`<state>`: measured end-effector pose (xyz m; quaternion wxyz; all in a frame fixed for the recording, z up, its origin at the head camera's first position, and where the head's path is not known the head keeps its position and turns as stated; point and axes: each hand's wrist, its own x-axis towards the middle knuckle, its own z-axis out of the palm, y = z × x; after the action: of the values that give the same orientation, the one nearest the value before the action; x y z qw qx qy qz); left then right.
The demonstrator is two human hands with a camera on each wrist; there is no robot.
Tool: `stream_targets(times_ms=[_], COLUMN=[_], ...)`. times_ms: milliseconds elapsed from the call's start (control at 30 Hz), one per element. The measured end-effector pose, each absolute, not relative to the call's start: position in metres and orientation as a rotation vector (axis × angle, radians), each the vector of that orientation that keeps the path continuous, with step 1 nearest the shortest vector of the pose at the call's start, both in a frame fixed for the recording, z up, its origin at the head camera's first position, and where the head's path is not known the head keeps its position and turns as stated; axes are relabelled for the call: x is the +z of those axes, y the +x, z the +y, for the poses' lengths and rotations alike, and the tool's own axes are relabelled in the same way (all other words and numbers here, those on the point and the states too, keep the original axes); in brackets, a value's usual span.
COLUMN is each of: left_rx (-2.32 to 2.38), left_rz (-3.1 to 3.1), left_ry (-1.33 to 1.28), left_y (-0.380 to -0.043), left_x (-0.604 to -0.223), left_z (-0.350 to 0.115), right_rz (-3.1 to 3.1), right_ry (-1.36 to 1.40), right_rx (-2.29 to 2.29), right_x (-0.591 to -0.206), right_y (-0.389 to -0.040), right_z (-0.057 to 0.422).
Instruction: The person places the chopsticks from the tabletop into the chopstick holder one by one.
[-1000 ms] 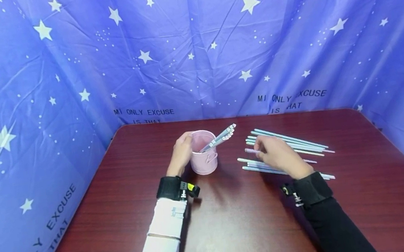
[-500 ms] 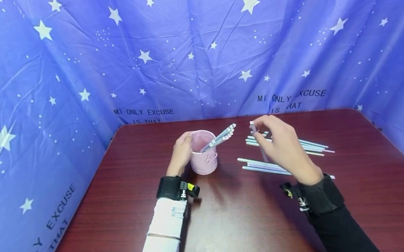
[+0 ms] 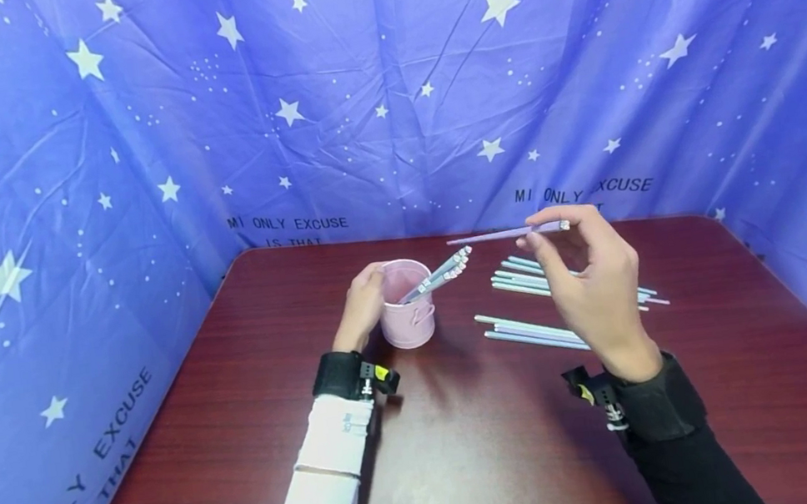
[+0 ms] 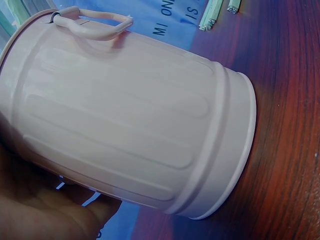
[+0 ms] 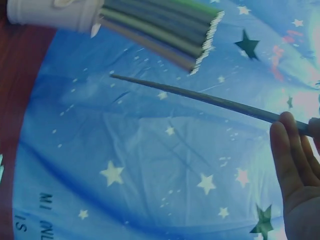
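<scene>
My left hand (image 3: 362,306) grips the left side of a small pink metal bucket (image 3: 409,329), which stands upright on the table. In the left wrist view the ribbed bucket wall (image 4: 115,110) fills much of the frame, with the fingers partly hidden behind it. Several chopsticks (image 3: 440,276) lean out of the bucket toward the right. Above the table, my right hand (image 3: 597,287) pinches a purple chopstick (image 3: 490,236) near its thick end. Its thin tip points left, toward the bucket, as the tapered chopstick (image 5: 200,96) also shows in the right wrist view.
Two groups of pale chopsticks lie on the dark red table (image 3: 437,466) to the right: a back group (image 3: 520,280) and a front group (image 3: 527,333). A blue curtain with stars (image 3: 352,82) hangs behind and along the sides.
My right hand has lifted the purple chopstick off the table and turned it until its thin tip points left. The left hand and the bucket have stayed in place.
</scene>
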<state>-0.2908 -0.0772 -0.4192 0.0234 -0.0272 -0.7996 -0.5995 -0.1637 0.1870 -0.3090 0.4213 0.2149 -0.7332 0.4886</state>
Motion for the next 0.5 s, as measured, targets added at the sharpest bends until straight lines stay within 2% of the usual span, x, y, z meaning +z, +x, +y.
stream_targets(times_ms=[300,500], left_rx=[-1.863,-1.866], left_rz=[-2.466,-2.471], left_ry=[-0.084,-0.078], left_y=[-0.291,-0.289], left_x=[-0.418,-0.417], left_z=[-0.077,-0.076], right_rz=[-1.703,-1.783], right_ry=[0.695,0.673], right_rx=[1.362,1.364], right_x=[-0.3,-0.307], right_y=[-0.149,-0.153], right_z=[0.173,0.169])
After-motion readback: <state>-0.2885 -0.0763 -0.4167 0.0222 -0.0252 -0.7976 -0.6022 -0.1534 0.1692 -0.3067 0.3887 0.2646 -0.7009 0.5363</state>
